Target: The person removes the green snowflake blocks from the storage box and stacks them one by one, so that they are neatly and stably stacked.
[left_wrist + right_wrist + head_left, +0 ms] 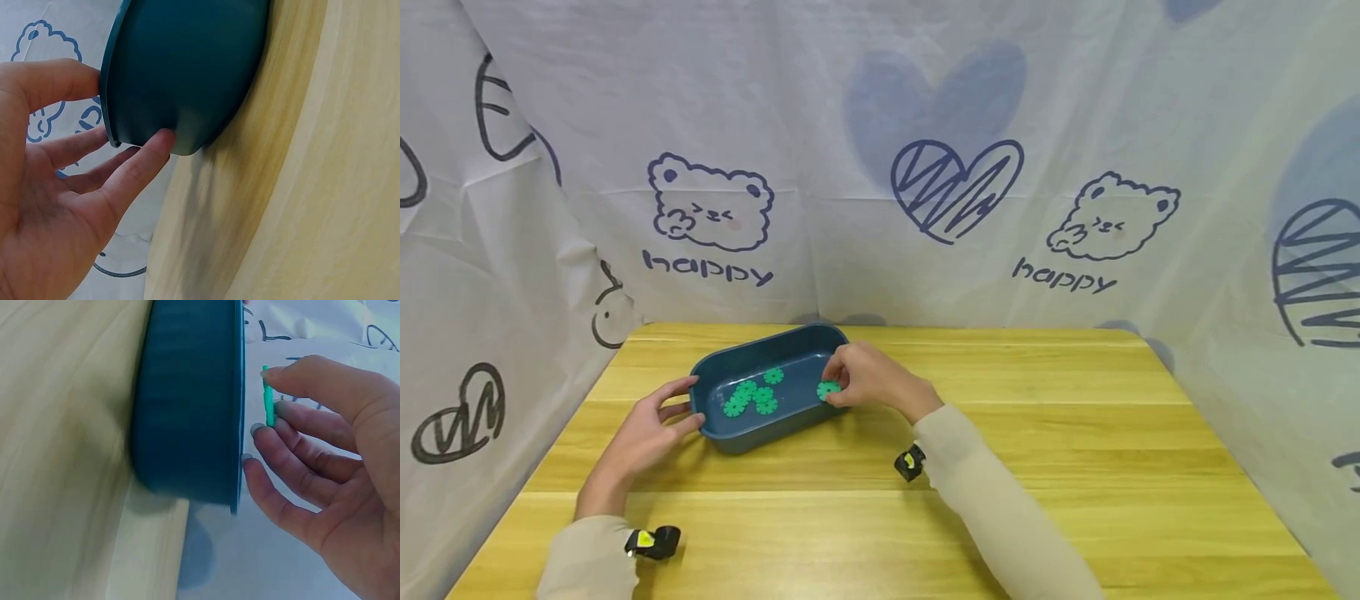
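Note:
A dark teal plastic basin point(760, 432) sits at the left of the table, with several green snowflake building discs point(747, 390) lying on its floor. My left hand point(643, 429) holds the basin's left end, thumb and fingers spread along the rim and outer wall; in the left wrist view the fingers touch this end wall point(181, 69). Over the basin's right end, my right hand point(876, 382) pinches one green disc. The right wrist view shows that disc point(269, 397) edge-on between thumb and fingertips, just past the rim.
The wooden table point(1075, 467) stretches to the right and in front of the basin. A white curtain point(835, 167) with blue hearts and bears hangs behind the table's far edge. Each sleeve carries a small black device point(910, 462) at the wrist.

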`<state>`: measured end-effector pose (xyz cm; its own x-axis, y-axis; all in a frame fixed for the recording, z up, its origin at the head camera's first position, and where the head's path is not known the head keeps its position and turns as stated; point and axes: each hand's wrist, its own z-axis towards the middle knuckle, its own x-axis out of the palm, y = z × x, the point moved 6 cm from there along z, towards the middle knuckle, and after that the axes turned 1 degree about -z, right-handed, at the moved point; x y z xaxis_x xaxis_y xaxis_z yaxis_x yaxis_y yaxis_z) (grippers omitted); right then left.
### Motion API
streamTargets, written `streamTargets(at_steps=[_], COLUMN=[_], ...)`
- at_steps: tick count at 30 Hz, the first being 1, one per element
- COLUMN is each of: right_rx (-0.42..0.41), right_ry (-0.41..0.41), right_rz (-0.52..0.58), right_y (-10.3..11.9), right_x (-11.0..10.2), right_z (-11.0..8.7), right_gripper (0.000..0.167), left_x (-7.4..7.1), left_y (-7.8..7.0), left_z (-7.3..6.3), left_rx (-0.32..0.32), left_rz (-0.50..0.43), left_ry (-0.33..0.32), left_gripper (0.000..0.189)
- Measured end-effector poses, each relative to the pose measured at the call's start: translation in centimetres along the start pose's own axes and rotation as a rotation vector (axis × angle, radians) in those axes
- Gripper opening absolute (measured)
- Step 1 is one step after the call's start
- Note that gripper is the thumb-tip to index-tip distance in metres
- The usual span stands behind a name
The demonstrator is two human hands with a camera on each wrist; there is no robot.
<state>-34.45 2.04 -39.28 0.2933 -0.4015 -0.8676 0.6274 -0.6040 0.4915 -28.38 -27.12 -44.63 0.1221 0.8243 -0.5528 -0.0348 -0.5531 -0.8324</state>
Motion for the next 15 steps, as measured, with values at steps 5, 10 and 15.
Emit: streamTargets(at_steps=[5, 10, 15], right_rx=[-0.006, -0.016, -0.008], right_ry=[-0.012, -0.040, -0.072], right_rz=[0.006, -0.007, -0.008], right_y=[-0.7, -1.4, -2.3], right_x=[-1.1, -2.1, -3.0], right_z=[-2.5, -4.9, -7.3], right_gripper=[0.021, 0.018, 0.019], left_x=[0.1, 0.2, 0.1], left_y=[0.0, 0.0, -0.1], left_z=[0.1, 0.1, 0.0], left_rx=[-0.006, -0.014, -0.017], left_rz=[0.005, 0.008, 0.008], left_ry=[0.001, 0.002, 0.006], left_gripper=[0.072, 0.072, 0.073])
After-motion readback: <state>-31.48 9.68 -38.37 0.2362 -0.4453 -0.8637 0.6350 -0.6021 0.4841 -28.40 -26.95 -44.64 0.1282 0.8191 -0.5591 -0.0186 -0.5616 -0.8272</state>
